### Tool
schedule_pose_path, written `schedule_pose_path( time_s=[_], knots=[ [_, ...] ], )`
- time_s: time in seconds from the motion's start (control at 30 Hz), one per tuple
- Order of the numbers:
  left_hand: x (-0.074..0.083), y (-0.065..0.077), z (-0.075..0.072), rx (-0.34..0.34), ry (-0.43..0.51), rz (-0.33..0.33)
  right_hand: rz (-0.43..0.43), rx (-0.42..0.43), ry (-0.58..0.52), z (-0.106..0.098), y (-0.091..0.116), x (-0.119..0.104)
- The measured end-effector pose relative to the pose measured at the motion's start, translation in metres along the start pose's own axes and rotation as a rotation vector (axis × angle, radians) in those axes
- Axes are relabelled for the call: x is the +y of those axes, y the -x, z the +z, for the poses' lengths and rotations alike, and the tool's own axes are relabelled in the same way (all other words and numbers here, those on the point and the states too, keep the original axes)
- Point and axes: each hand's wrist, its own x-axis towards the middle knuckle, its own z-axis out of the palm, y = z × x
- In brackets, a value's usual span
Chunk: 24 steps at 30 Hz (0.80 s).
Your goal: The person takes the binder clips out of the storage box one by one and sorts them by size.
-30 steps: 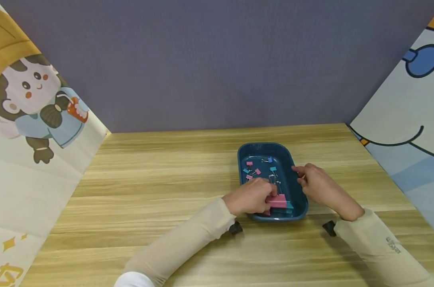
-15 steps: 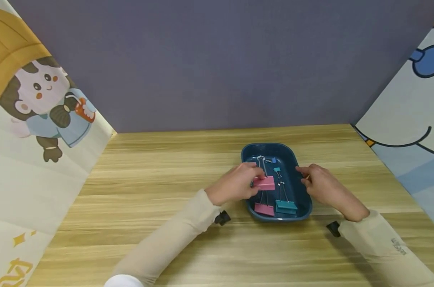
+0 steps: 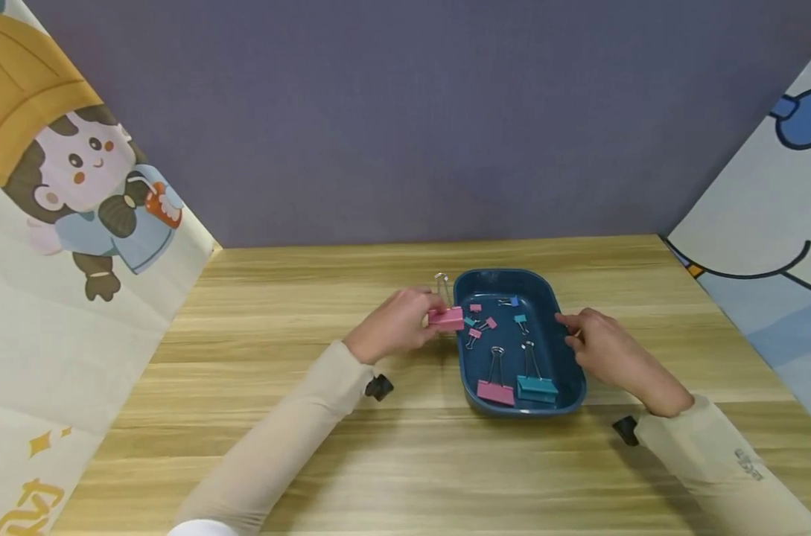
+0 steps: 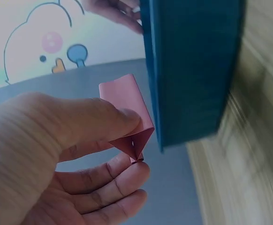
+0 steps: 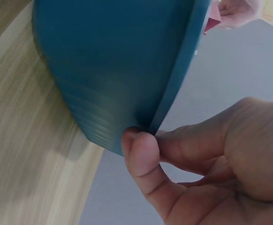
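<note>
My left hand (image 3: 401, 321) pinches a large pink binder clip (image 3: 448, 319) between thumb and fingers, just past the left rim of the blue tray (image 3: 570, 387). In the left wrist view the thumb lies across the body of the clip (image 4: 126, 99), beside the tray's outer wall (image 4: 193, 79). My right hand (image 3: 599, 346) grips the tray's right rim; the right wrist view has the fingertips (image 5: 143, 152) bent over that edge. Inside the tray lie a large pink binder clip (image 3: 495, 392), a large teal binder clip (image 3: 537, 388) and several small ones in pink, teal and blue.
The tray stands on a wood-grain table (image 3: 298, 313), right of its middle. A grey-blue partition (image 3: 405, 126) rises behind. Printed cartoon panels flank the table on the left (image 3: 90, 186) and right (image 3: 774, 201).
My left hand has lifted the large pink binder clip out of the tray and carried it left and away over the rim. My right hand has stayed on the tray.
</note>
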Motion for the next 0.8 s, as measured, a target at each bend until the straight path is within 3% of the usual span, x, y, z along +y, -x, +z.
schedule_pose_path(
  time_s=[0.3,0.57,0.8],
  knots=[
    [-0.03,-0.003,0.009,-0.041,-0.006,-0.108,-0.004,-0.006,0.008,0.0,-0.001,0.001],
    [-0.052,-0.019,0.025,-0.092,-0.058,-0.113,0.007,-0.011,0.012,0.0,-0.002,0.001],
    [-0.06,-0.029,0.034,-0.122,-0.041,-0.144,0.0,0.005,0.02,0.0,-0.001,0.0]
  ],
)
